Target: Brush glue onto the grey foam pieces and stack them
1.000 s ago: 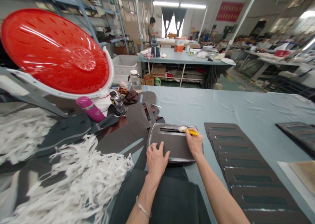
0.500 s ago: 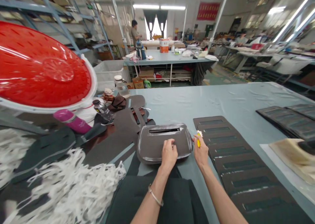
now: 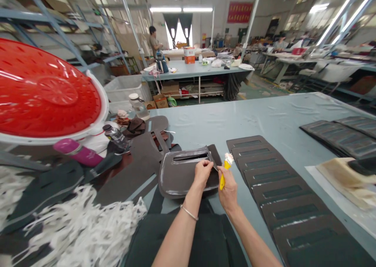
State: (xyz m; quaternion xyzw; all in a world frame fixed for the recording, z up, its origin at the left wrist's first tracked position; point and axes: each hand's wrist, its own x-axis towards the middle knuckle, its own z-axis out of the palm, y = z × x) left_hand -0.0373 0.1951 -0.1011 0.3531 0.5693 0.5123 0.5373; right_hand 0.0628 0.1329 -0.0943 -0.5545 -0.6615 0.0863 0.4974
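- Your left hand has a narrow grip, thumb and fingertips pinching the top edge of the dark grey slotted panel, right beside the flap lifted at its upper right corner.
- A metal bangle sits on your left wrist.
- Your right hand has a closed grip on the yellow-handled brush, whose bristles are tipped with white paste and point up just beside that flap.
- The panel lies flat on the pale blue covered table, directly in front of you, with white streaks along its rim and dark fabric at its near edge.
- To your right, a row of slotted dark panels lies overlapping on the table, with more farther off and a beige foam pad on a white sheet.
- To your left are dark cut pieces, a magenta bottle, a clear plastic bottle, white fringed strips and a large red perforated lid.
- Beyond, a co-worker stands at another table.
- The red wall banner carries lettering too small to read.
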